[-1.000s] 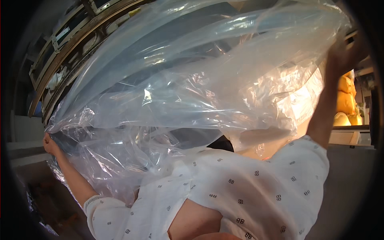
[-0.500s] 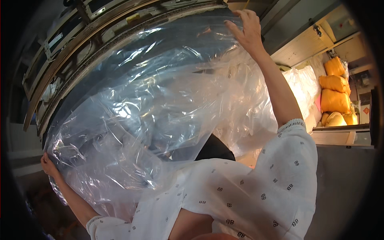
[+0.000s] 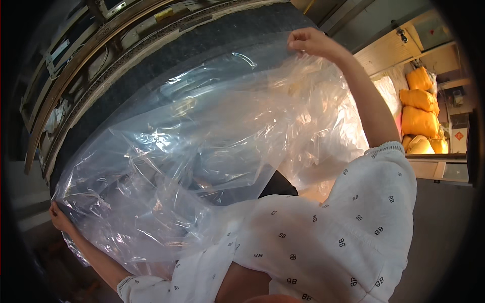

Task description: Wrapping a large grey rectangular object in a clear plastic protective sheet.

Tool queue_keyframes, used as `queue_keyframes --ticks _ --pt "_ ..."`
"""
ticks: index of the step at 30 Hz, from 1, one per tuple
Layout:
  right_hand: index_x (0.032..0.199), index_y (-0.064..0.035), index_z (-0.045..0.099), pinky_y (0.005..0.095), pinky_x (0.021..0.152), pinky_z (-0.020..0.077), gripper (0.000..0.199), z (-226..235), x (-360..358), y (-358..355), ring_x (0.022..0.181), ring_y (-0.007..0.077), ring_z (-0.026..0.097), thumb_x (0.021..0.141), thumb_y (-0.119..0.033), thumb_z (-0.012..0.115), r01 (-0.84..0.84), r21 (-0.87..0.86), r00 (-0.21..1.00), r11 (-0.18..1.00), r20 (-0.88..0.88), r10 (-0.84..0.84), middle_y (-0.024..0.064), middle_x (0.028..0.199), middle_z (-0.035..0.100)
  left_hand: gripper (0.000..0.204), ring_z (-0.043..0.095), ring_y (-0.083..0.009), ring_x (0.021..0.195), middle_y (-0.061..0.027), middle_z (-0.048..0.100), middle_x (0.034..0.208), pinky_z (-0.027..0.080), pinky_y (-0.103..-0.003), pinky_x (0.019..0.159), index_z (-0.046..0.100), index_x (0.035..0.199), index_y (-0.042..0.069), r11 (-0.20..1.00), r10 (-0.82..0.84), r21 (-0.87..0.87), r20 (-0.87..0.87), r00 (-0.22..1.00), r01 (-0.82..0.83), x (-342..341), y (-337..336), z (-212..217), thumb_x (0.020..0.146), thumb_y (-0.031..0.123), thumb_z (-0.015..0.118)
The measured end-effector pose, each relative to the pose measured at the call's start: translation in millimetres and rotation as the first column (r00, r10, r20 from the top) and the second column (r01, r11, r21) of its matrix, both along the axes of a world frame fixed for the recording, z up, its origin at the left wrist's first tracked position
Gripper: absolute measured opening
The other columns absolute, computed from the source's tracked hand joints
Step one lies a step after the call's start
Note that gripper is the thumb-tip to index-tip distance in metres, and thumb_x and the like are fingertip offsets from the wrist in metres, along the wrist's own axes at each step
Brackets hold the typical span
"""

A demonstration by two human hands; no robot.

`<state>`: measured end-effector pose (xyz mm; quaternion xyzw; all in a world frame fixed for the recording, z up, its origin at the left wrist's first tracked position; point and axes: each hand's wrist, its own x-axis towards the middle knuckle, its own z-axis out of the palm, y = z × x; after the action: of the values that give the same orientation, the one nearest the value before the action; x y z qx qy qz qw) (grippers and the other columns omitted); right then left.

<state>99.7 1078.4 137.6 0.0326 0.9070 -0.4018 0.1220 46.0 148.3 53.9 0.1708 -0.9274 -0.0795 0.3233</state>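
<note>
Left hand (image 3: 60, 217), 8 o'clock: fingers closed on the film's edge. Clear film (image 3: 166, 166), centre: creased, stretched between both hands. Right hand (image 3: 314, 43), 1 o'clock: fingers curled, apparently pinching the far edge. Dark surface (image 3: 242, 28), 12 o'clock: beyond the film. Probable step: spreading film. Next move calls for even tension.

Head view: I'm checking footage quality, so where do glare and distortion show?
Head view: white glints streak the clear plastic sheet; head view, right: warm light brightens the orange bundles; head view, upper left: the far edge of the dark surface bows.
</note>
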Motion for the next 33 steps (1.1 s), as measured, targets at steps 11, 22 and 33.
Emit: queue_keyframes --ticks 11,22,33 --pt "0.08 -0.0107 0.065 0.0319 0.066 0.0453 0.028 -52.7 -20.3 -31.0 0.073 0.0204 0.059 0.07 -0.036 0.067 0.409 0.195 0.79 0.891 -0.564 -0.239 0.0069 0.078 0.062 0.039 0.053 -0.0176 0.099 -0.0061 0.059 0.109 0.039 -0.027 0.087 0.058 0.111 0.004 0.853 -0.074 0.511 -0.08 0.994 0.104 82.2 -23.6 70.5 0.087 0.034 0.055" --pt "0.098 -0.0061 0.062 0.0238 0.078 0.0427 0.019 34.2 -101.3 40.1 0.086 0.0099 0.054 0.084 -0.019 0.06 0.146 -0.502 0.618 0.853 -0.627 -0.475 0.0013 0.09 0.06 0.037 0.044 -0.0125 0.11 0.0015 0.049 0.118 0.034 -0.022 0.087 0.052 0.116 0.01 0.297 -0.088 0.872 -0.381 0.921 0.389 75.7 19.8 84.2 0.087 0.031 0.054" --pt "0.093 -0.0024 0.061 0.0227 0.07 0.042 0.018 -94.2 -166.9 47.8 0.076 0.0099 0.054 0.082 -0.017 0.06 0.252 -0.544 0.499 0.801 -0.636 -0.589 0.0011 0.082 0.06 0.029 0.053 -0.0099 0.084 0.0006 0.061 0.088 0.04 -0.022 0.078 0.064 0.097 0.005 0.813 -0.079 0.543 -0.253 0.964 0.21 -69.7 30.7 -18.8 0.085 0.03 0.057"
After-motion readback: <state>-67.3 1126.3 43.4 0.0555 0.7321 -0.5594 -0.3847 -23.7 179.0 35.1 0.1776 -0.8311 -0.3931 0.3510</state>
